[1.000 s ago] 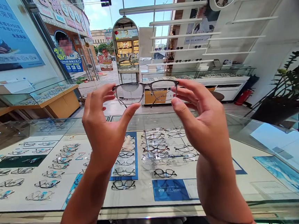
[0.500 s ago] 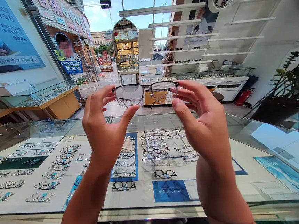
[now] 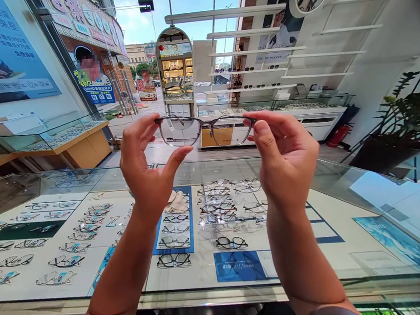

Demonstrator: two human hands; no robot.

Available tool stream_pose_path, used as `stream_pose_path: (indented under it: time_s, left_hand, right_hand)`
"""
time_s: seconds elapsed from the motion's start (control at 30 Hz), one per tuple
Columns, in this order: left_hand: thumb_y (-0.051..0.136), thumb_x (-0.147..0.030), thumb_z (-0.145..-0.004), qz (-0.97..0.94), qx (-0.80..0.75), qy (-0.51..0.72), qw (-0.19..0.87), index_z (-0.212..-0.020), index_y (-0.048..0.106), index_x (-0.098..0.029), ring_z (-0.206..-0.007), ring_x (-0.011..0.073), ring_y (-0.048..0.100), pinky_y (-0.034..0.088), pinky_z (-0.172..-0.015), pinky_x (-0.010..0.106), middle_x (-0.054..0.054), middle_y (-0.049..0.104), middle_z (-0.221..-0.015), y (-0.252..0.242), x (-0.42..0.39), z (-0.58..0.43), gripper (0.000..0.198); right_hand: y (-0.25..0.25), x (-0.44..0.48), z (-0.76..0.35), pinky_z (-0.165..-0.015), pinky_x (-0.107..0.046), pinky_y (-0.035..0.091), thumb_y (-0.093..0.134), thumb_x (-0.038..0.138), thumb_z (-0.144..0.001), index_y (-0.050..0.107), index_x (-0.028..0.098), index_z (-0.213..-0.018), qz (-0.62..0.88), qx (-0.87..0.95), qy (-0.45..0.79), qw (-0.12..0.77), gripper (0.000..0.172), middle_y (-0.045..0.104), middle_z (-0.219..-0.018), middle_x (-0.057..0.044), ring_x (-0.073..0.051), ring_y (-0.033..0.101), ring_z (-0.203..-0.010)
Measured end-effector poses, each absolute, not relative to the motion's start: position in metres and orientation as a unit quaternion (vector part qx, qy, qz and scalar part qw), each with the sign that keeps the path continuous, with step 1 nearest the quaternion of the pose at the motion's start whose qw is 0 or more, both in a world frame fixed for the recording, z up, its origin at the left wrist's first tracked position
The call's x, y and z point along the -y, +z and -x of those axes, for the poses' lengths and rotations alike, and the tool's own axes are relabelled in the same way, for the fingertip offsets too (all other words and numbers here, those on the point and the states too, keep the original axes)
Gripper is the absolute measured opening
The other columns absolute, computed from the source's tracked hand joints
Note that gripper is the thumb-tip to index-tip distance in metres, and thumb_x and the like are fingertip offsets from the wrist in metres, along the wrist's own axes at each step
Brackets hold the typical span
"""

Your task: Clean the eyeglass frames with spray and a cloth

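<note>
Head view showed our left hand (image 3: 147, 170) and right hand (image 3: 289, 155), fingers (image 3: 139, 130) grasping opposite ends of the glasses (image 3: 206, 122), holding them up above the display case (image 3: 207, 296).

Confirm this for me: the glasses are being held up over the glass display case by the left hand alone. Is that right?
Not quite: both hands hold them. The head view shows the left hand at one end of the glasses and the right hand at the other, over the glass display case.
</note>
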State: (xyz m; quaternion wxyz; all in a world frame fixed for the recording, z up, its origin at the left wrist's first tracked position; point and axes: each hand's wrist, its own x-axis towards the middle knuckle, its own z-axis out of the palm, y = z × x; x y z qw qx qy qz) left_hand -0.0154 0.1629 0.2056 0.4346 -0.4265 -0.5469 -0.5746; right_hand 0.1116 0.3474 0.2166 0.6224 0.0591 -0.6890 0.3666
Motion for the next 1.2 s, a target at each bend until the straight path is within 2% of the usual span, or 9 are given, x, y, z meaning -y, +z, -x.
stream_pose_path:
  time_s: [0.13, 0.37, 0.63, 0.83, 1.0, 1.2]
  left_hand:
    - [0.084, -0.067, -0.088, 0.436, 0.541, -0.574, 0.433, -0.14, 0.06, -0.035, -0.142, 0.0355, 0.066, 0.059, -0.118, 0.06, 0.006, 0.067, -0.143, 0.205, -0.167, 0.021, 0.066]
    - [0.086, -0.069, -0.084, 0.451, 0.559, -0.585, 0.378, -0.147, 0.054, -0.036, -0.149, 0.037, 0.06, 0.055, -0.122, 0.058, 0.01, 0.062, -0.151, 0.201, -0.172, 0.026, 0.077]
    - [0.085, -0.066, -0.086, 0.437, 0.549, -0.599, 0.386, -0.147, 0.053, -0.037, -0.145, 0.0344, 0.062, 0.054, -0.123, 0.058, 0.01, 0.061, -0.148, 0.197, -0.18, 0.034, 0.074]
    - [0.087, -0.059, -0.088, 0.472, 0.486, -0.611, 0.409, -0.143, 0.058, -0.035, -0.14, 0.0305, 0.065, 0.052, -0.126, 0.06, 0.009, 0.063, -0.142, 0.197, -0.183, 0.038, 0.066]
    - [0.088, -0.063, -0.086, 0.423, 0.538, -0.588, 0.431, -0.146, 0.054, -0.034, -0.147, 0.0352, 0.061, 0.054, -0.124, 0.06, 0.009, 0.062, -0.146, 0.195, -0.183, 0.03, 0.075]
    - [0.085, -0.06, -0.091, 0.399, 0.553, -0.562, 0.468, -0.142, 0.058, -0.025, -0.146, 0.0363, 0.06, 0.052, -0.12, 0.067, 0.009, 0.064, -0.142, 0.193, -0.179, 0.014, 0.068]
  right_hand:
    - [0.215, -0.347, -0.107, -0.097, -0.047, 0.066, 0.06, 0.048, -0.108, 0.077, 0.03, -0.121, -0.062, 0.679, 0.388, 0.62, 0.028, 0.079, -0.117, -0.006, -0.025, 0.077, -0.112]
    - [0.215, -0.344, -0.105, -0.101, -0.05, 0.065, 0.063, 0.051, -0.106, 0.076, 0.03, -0.121, -0.047, 0.661, 0.411, 0.626, 0.029, 0.077, -0.118, -0.007, -0.025, 0.075, -0.111]
    - [0.213, -0.338, -0.105, -0.097, -0.048, 0.066, 0.06, 0.048, -0.107, 0.075, 0.03, -0.122, -0.052, 0.67, 0.373, 0.64, 0.028, 0.075, -0.12, -0.008, -0.026, 0.075, -0.115]
    - [0.213, -0.336, -0.106, -0.102, -0.049, 0.064, 0.064, 0.048, -0.105, 0.074, 0.031, -0.121, -0.075, 0.662, 0.422, 0.615, 0.026, 0.075, -0.121, -0.007, -0.026, 0.074, -0.12]
    - [0.213, -0.342, -0.099, -0.099, -0.046, 0.065, 0.064, 0.048, -0.105, 0.074, 0.03, -0.12, -0.078, 0.654, 0.466, 0.59, 0.026, 0.078, -0.122, -0.006, -0.025, 0.076, -0.119]
    - [0.212, -0.35, -0.093, -0.097, -0.043, 0.066, 0.069, 0.049, -0.101, 0.073, 0.03, -0.115, -0.09, 0.626, 0.558, 0.537, 0.023, 0.081, -0.122, -0.005, -0.023, 0.079, -0.115]
